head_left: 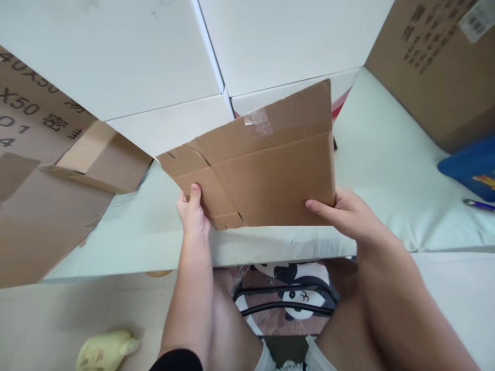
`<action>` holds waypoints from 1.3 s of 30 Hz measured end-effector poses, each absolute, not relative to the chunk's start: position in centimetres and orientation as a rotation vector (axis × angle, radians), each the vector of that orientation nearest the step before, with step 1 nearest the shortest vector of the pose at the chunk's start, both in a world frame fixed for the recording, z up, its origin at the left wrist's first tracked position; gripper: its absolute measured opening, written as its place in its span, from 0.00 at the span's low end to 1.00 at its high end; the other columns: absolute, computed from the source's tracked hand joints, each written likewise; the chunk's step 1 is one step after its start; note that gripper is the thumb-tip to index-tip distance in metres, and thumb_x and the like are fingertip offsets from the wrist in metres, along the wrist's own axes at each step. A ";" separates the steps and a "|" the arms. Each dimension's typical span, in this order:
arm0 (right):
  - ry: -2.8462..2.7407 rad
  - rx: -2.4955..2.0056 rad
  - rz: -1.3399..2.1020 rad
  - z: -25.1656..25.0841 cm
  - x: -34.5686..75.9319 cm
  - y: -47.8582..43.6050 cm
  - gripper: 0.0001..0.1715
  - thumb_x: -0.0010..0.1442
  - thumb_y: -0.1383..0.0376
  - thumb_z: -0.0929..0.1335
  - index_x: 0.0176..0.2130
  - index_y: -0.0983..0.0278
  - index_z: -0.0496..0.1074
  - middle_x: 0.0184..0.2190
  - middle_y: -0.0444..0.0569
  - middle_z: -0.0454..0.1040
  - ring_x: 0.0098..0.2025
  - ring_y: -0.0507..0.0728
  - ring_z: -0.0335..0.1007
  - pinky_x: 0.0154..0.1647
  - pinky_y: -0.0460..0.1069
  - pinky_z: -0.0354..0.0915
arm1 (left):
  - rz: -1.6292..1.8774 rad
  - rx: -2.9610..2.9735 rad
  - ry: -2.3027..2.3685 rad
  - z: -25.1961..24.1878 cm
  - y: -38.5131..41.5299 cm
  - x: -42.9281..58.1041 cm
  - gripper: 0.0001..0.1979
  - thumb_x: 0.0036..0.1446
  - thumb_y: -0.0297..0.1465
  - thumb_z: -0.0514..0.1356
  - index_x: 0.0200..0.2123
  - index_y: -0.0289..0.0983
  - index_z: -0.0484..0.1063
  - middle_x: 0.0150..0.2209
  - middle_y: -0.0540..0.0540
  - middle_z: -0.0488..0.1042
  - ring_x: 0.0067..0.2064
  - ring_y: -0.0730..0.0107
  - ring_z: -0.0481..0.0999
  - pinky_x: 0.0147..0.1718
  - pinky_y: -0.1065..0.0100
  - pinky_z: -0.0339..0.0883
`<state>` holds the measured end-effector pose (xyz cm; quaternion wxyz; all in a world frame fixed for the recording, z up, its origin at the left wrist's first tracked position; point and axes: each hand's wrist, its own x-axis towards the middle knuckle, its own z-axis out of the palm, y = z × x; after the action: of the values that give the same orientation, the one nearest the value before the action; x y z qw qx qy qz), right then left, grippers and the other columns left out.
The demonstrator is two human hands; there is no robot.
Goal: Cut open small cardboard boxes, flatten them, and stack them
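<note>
A flattened brown cardboard box [270, 175] is held up, tilted, above the pale green padded surface [371, 206]. A strip of clear tape [258, 121] clings near its top edge, and creases and slits run across the cardboard. My left hand [193, 208] grips its lower left side, thumb on the near face. On the lower right edge, my right hand [344, 208] pinches it the same way. The fingers of both hands are mostly hidden behind the cardboard.
Large printed cardboard boxes stand at left [34, 149] and right [436, 67]. White panels [290, 41] rise behind. A blue item [469, 167] and a purple pen-like object [479, 204] lie at right. A yellow bottle [104, 351] lies on the floor; a panda-patterned mat [305, 296] shows below.
</note>
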<state>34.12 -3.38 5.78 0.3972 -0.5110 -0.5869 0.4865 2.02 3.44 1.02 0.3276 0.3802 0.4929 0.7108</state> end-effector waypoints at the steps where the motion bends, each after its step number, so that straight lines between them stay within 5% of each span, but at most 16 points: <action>1: -1.459 -1.284 1.222 5.8 34.4 -3.5 0.24 0.58 0.44 0.73 0.36 0.62 0.81 0.31 0.49 0.84 0.36 0.62 0.81 0.34 0.55 0.77 | 1.861 0.990 1.303 0.9 3.6 2.3 0.29 0.45 0.54 0.73 0.41 0.38 0.74 0.43 0.43 0.81 0.51 0.62 0.80 0.51 0.66 0.74; 6: -1.043 -1.114 0.758 7.3 36.2 -4.1 0.13 0.57 0.53 0.76 0.38 0.58 0.82 0.37 0.48 0.84 0.44 0.63 0.82 0.47 0.59 0.78 | 1.734 0.875 1.422 0.7 3.8 3.9 0.21 0.53 0.45 0.67 0.44 0.45 0.65 0.46 0.49 0.74 0.36 0.74 0.80 0.27 0.76 0.67; 10: -0.814 -0.814 0.278 9.1 38.3 -3.9 0.08 0.63 0.59 0.72 0.43 0.54 0.81 0.46 0.47 0.82 0.57 0.63 0.78 0.58 0.64 0.73 | 1.600 0.992 1.396 0.5 3.2 5.5 0.23 0.50 0.44 0.67 0.46 0.45 0.64 0.48 0.48 0.70 0.37 0.73 0.80 0.29 0.76 0.70; 14: -0.739 -1.012 -0.012 8.3 41.1 -3.2 0.11 0.64 0.58 0.71 0.46 0.55 0.79 0.49 0.48 0.79 0.60 0.64 0.75 0.62 0.64 0.69 | 1.460 1.164 1.409 0.2 2.2 7.7 0.25 0.47 0.45 0.70 0.44 0.42 0.68 0.47 0.46 0.71 0.38 0.70 0.81 0.33 0.72 0.73; 18: -0.768 -1.355 0.111 5.0 43.1 -1.9 0.18 0.66 0.52 0.67 0.45 0.61 0.77 0.44 0.55 0.80 0.54 0.67 0.77 0.61 0.66 0.69 | 1.200 1.398 1.345 1.4 1.3 11.7 0.19 0.51 0.46 0.68 0.39 0.39 0.72 0.40 0.45 0.76 0.38 0.66 0.80 0.36 0.67 0.73; 24: -0.949 -1.490 0.208 1.2 43.9 0.5 0.22 0.65 0.60 0.61 0.55 0.60 0.72 0.52 0.57 0.75 0.59 0.64 0.71 0.65 0.65 0.65 | 0.732 1.845 1.122 5.9 0.8 23.3 0.13 0.54 0.44 0.64 0.31 0.39 0.72 0.30 0.48 0.75 0.31 0.68 0.73 0.30 0.67 0.66; 30: -0.971 -1.530 0.484 0.9 44.0 1.1 0.30 0.61 0.60 0.62 0.60 0.59 0.72 0.54 0.57 0.70 0.51 0.62 0.75 0.58 0.62 0.71 | 0.390 2.170 1.291 8.7 2.7 34.4 0.24 0.59 0.51 0.62 0.22 0.40 0.62 0.25 0.46 0.73 0.28 0.63 0.72 0.31 0.62 0.61; 34: -1.010 -1.529 0.539 0.7 44.5 1.1 0.31 0.60 0.60 0.63 0.61 0.58 0.72 0.56 0.57 0.72 0.56 0.65 0.74 0.60 0.62 0.70 | 0.384 2.225 1.384 7.9 4.9 37.2 0.29 0.64 0.53 0.54 0.19 0.40 0.63 0.24 0.40 0.72 0.33 0.51 0.78 0.34 0.57 0.64; 39: -1.002 -1.607 0.549 0.7 45.0 1.0 0.34 0.58 0.64 0.64 0.62 0.64 0.71 0.58 0.62 0.73 0.62 0.66 0.70 0.67 0.65 0.64 | 0.494 2.132 1.508 5.7 10.1 38.5 0.21 0.64 0.44 0.57 0.22 0.38 0.67 0.29 0.34 0.77 0.45 0.43 0.81 0.47 0.53 0.69</action>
<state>44.96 1.01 0.73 0.5522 -0.6794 -0.4238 0.2320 38.54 10.12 5.68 0.2396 0.7789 0.5508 0.1804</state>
